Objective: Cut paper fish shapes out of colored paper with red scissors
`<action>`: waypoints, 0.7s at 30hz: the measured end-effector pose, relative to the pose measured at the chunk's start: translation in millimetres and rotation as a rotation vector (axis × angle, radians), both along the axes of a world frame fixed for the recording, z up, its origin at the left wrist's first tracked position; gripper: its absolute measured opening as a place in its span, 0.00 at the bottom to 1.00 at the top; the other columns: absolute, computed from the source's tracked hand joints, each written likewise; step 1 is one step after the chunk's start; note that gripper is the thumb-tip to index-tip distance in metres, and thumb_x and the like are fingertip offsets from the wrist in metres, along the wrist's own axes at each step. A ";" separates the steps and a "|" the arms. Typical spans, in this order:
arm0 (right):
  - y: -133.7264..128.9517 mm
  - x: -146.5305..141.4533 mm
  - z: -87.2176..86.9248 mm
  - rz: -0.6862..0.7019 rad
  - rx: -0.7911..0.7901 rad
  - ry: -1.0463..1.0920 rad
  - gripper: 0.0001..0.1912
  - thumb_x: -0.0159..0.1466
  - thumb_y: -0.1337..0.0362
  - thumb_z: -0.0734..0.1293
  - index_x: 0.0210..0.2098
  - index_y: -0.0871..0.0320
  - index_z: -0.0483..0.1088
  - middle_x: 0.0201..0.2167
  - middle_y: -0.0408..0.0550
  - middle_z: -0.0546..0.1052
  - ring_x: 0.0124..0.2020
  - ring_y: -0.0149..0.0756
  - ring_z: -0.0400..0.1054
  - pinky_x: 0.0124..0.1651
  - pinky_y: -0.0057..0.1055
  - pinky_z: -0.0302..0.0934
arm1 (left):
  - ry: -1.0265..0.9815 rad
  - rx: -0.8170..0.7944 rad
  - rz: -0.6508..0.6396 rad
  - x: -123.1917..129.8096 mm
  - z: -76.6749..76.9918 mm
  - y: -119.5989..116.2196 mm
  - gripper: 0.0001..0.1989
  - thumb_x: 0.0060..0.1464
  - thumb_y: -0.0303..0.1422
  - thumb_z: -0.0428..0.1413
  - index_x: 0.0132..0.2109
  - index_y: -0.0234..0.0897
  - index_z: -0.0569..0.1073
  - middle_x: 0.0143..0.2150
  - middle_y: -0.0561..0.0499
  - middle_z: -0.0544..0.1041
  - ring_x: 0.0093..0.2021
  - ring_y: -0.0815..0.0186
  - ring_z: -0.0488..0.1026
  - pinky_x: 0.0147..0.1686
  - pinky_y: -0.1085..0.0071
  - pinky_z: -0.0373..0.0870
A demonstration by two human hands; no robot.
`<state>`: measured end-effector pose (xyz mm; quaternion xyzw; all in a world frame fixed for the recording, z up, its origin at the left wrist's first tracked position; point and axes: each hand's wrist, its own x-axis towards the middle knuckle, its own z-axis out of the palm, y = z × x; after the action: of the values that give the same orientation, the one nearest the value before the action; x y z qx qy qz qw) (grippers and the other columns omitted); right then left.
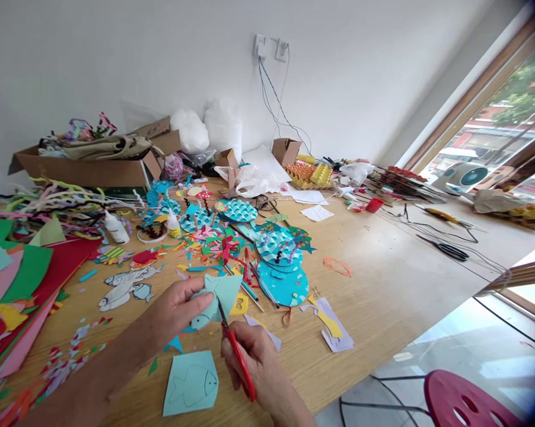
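Note:
My left hand point(188, 305) pinches a piece of light blue paper point(229, 289) with a fish drawn on it, partly cut round. Red-handled scissors point(239, 359) are in my right hand point(254, 356), their blades at the edge of that paper beside my left thumb. Below, near the table's front edge, lies a second light blue sheet point(191, 382) with a pencilled fish outline. Blue paper scraps point(175, 344) lie under and beside my left hand. Left of it are cut-out grey-white paper fish point(120, 287).
Coloured paper sheets point(31, 267) are stacked at the left, near white glue bottles point(116, 228) and pipe cleaners point(72, 198). Blue decorated discs point(283, 281) lie mid-table. Black scissors point(445, 248) and cords are at the right. A dark pink stool point(463, 397) stands below the table edge.

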<state>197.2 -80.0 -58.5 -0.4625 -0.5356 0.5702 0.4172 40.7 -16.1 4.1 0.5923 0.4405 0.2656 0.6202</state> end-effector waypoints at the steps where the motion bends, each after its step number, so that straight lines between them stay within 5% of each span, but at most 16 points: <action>1: 0.0 -0.3 -0.1 0.001 -0.001 0.012 0.22 0.61 0.53 0.63 0.17 0.57 0.56 0.10 0.35 0.59 0.11 0.22 0.49 0.14 0.20 0.43 | 0.002 0.004 0.002 0.7 0.9 -0.8 0.13 0.51 0.42 0.53 0.32 0.36 0.72 0.21 0.59 0.63 0.22 0.71 0.56 0.23 0.75 0.57; 21: -1.6 -0.4 -3.4 -0.021 0.001 0.013 0.20 0.62 0.54 0.62 0.18 0.57 0.58 0.10 0.35 0.59 0.11 0.22 0.50 0.14 0.19 0.44 | -0.001 0.034 0.005 4.3 1.8 -3.2 0.13 0.52 0.42 0.52 0.29 0.36 0.69 0.21 0.60 0.59 0.23 0.71 0.54 0.23 0.75 0.54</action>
<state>196.8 -81.5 -61.9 -0.4642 -0.5284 0.5683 0.4269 45.0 -19.4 5.9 0.6013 0.4371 0.2748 0.6098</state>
